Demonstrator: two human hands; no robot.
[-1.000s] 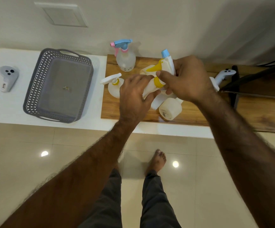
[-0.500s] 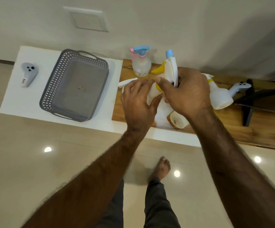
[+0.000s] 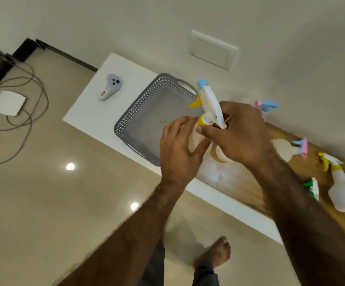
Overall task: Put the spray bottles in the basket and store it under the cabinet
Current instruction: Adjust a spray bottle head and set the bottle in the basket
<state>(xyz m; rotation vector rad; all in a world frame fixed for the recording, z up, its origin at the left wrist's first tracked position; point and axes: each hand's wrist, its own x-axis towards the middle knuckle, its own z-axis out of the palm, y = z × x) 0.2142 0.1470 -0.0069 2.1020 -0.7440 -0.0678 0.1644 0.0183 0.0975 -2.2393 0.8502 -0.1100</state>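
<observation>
Both hands hold one white spray bottle [image 3: 207,104] with a yellow trigger and blue nozzle, lifted over the right end of the grey perforated basket [image 3: 134,109]. My left hand [image 3: 179,149] wraps its body from below; my right hand [image 3: 241,133] grips its neck and head. The basket sits on a low white ledge [image 3: 97,112] and holds only a small scrap. More spray bottles lie on the wooden board [image 3: 237,178] to the right: a pink and blue one [image 3: 267,106] behind my right hand, another pink and blue one [image 3: 291,148], a yellow-trigger one [image 3: 340,186] and a green-tipped one [image 3: 312,187].
A grey handheld controller [image 3: 110,86] lies on the ledge left of the basket. On the tiled floor at far left are a white box [image 3: 8,103] and looping cables [image 3: 23,112]. My bare foot [image 3: 214,254] stands in front of the ledge. A wall plate [image 3: 212,49] is above.
The view has swung and tilted left. Both hands have carried the yellow-trigger bottle leftward off the wooden board to over the basket's right end.
</observation>
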